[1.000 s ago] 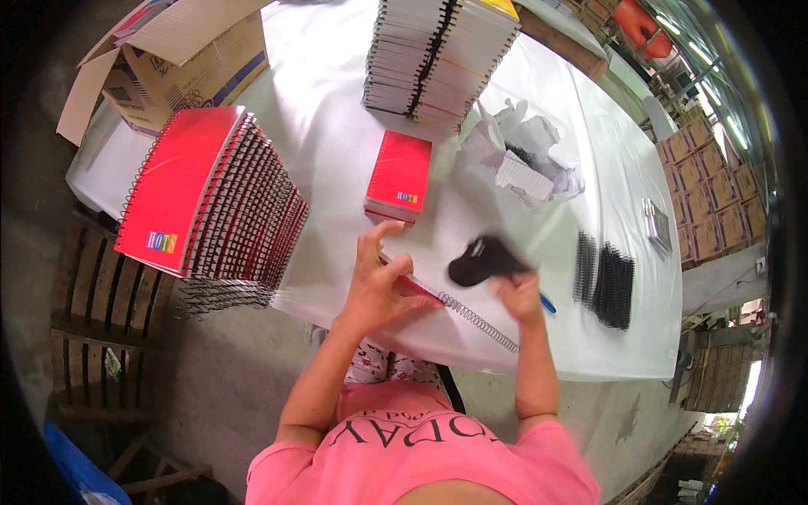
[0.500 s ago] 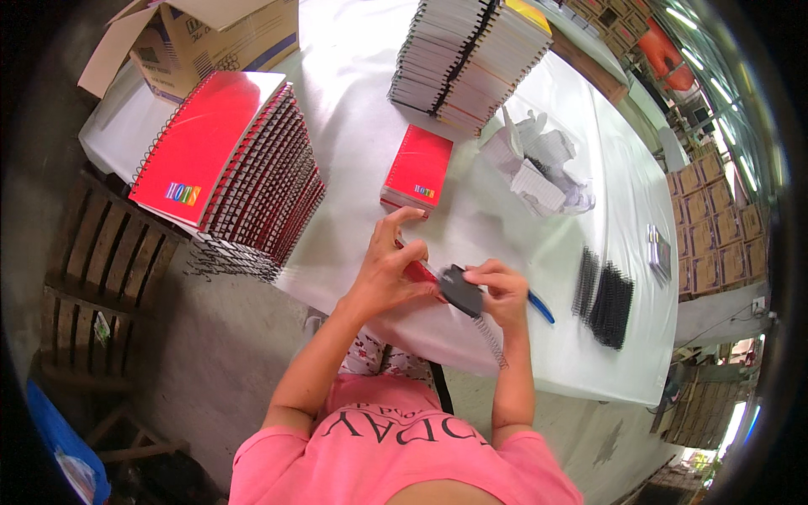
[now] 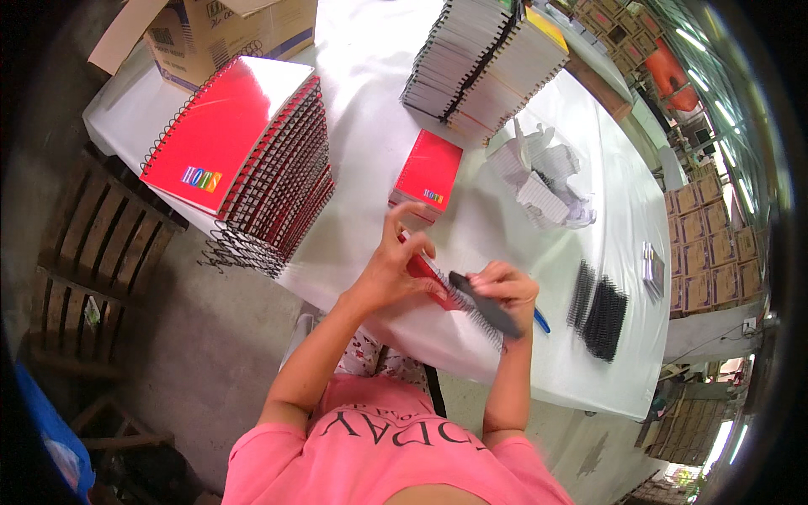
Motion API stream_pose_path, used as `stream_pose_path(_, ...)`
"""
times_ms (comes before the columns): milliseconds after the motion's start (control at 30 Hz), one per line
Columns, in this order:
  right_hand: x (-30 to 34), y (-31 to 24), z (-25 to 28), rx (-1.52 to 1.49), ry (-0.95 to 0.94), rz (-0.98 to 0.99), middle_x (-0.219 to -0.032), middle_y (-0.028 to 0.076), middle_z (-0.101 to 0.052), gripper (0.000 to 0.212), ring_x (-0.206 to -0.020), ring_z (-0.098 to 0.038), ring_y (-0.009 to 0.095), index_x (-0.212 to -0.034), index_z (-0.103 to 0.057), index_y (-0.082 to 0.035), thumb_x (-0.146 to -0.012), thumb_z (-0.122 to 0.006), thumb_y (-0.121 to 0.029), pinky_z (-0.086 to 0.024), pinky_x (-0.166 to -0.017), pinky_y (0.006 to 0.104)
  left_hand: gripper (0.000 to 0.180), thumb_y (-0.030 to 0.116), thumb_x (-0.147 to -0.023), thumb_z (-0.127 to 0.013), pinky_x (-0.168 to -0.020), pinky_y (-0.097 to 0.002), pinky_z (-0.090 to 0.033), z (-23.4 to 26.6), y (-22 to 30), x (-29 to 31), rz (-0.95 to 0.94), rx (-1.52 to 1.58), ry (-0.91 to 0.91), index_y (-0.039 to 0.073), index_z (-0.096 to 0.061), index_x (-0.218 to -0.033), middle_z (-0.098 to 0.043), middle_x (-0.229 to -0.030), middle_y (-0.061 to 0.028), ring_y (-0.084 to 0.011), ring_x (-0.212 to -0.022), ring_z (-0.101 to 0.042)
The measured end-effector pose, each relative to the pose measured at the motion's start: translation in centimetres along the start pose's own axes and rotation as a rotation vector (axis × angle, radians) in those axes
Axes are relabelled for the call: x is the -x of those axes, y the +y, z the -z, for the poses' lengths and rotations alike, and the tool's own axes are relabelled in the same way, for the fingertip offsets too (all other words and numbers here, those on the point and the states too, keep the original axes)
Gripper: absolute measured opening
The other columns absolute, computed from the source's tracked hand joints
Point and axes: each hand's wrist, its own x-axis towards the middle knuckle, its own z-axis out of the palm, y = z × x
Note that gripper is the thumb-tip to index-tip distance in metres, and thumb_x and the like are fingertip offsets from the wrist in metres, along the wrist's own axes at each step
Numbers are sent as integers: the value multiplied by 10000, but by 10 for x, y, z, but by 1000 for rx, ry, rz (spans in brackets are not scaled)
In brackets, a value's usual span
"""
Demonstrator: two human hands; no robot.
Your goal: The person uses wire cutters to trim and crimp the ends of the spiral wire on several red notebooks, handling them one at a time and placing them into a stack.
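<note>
My left hand is closed around a small red notebook, thumb below and fingers curled over it. From the notebook's edge a dark spiral coil runs out toward my right forearm. My right hand grips a flat, dark, oblong piece, slightly blurred, which lies along the coil; its exact kind is unclear. Just beyond my left fingertips sits a pile of small red notebooks. A blue pen-like object rests on the table beside my right hand, partly hidden.
At the left stands a tall stack of large red spiral notebooks, with an open cardboard box behind it. Another spiral-bound stack is at the back. Crumpled paper and black coils lie on the white-covered table.
My right hand has shifted slightly right, and the dark piece has swung from near the notebook's edge to lie along the coil. My left hand keeps hold of the notebook.
</note>
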Motion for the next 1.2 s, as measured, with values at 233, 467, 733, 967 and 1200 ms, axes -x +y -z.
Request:
stream_pose_path(233,-10,4,-1,182,-21,-59,-842,95,-660,324,-763,-628,185,-888,-741,-55,-620,-625,87,-511,-727,295,893,266,-399,-943,-890,-378,-405,-8,-18,-2,-22,64,38,95,-310,-1006,-321,-1191,-170,-309,-1112,-369)
stream_pose_path(467,-33,-2,-19,426,-77,-113,-847,81,-663,287,-771,-627,158,-870,-741,-61,-638,-667,91,-494,-710,264,946,232,-392,-945,-909,-327,-372,-8,-18,-1,109,117,-32,70,-255,-1019,-308,-1141,-155,-275,-1109,-362)
stream_pose_path(733,-43,9,-25,517,34,-319,-840,86,-668,263,-779,-633,164,-848,-739,-59,-651,-624,73,-489,-720,271,851,145,-474,-922,-816,-265,-412,-6,-14,-1,106,100,-47,97,-287,-1039,-294,-1110,-87,-157,-898,-398)
stream_pose_path(967,-33,14,-26,609,57,-190,-881,84,-658,295,-812,-635,183,-876,-740,-101,-650,-655,68,-500,-711,293,807,129,-546,-892,-803,-270,-412,-10,-16,-2,-18,29,-30,100,-293,-1087,-291,-1124,-85,-141,-895,-402)
stream_pose_path(1200,18,-3,81,1279,495,-268,-1104,151,-610,308,-1061,-560,284,-1074,-676,-70,-770,-630,-46,-448,-891,355,335,148,-764,-760,-783,-236,-447,6,-16,7,362,312,-156,43,-517,-969,-521,-934,-19,-86,-802,-498)
